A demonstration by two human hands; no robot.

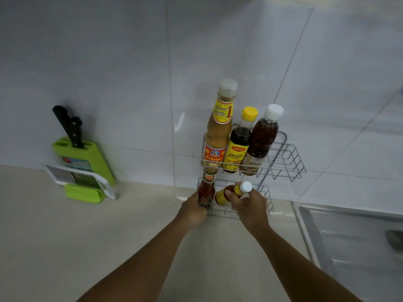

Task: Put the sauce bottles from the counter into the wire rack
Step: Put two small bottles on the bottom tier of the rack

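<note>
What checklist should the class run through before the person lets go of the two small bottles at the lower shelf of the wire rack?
1. Left hand grips the small red sauce bottle: ok.
2. Right hand grips the small white-capped bottle with the yellow label: ok.
3. Red bottle upright: ok.
4. White-capped bottle upright: not ok, it is tilted.
5. Both bottles seated on the lower shelf of the white wire rack: cannot tell, hands hide the bases.
6. Free room on the lower shelf to the right: ok.
</note>
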